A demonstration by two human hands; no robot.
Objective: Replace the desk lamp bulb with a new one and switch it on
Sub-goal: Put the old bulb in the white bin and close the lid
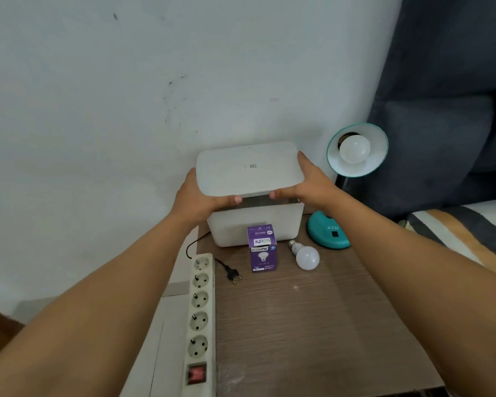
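A teal desk lamp stands at the table's back right, its shade (375, 164) facing me with a white bulb (354, 149) screwed in and its base (325, 232) on the table. A loose white bulb (306, 256) lies on the table beside a purple bulb carton (262, 252). The lamp's black plug (232, 274) lies unplugged near the power strip (199, 319). My left hand (201, 200) and my right hand (309, 181) grip the two ends of a white lid (248, 169), held just above a white storage box (255, 224).
The wooden table (312, 325) meets a white wall behind. A dark upholstered headboard (441, 96) and a striped bed (470, 227) lie to the right. The power strip runs along the table's left edge, its red switch (196, 373) nearest me.
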